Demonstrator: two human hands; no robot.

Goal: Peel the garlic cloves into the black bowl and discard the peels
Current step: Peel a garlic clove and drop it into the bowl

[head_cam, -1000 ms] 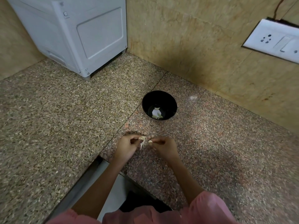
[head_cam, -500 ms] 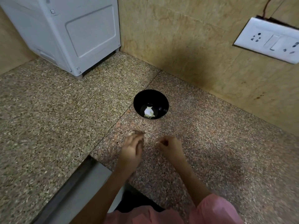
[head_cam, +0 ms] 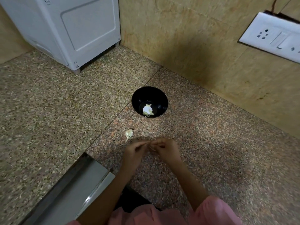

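Granite counter (head_cam: 48, 111) fills the frame, with a white appliance (head_cam: 68, 30) at upper left. The bowl (head_cam: 162, 98) at centre holds peeled garlic (head_cam: 147, 109). Below it, the left hand (head_cam: 135, 151) and the right hand (head_cam: 166, 149) pinch together a small blurred clove (head_cam: 151, 146). A peel (head_cam: 129, 134) lies just upper left of them.

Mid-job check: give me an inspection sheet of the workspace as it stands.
Surface: speckled granite counter, seam running by the black bowl.
Job's things: black bowl upright, pale peeled garlic inside; garlic piece with skin on counter, near left hand.
Clutter: nothing seen.
Hands: left hand and right hand meet, pinching a small pale piece; blurred.
Cables: brown wire above socket panel.
Surroundings: white appliance back left, tan wall, pink sleeves.
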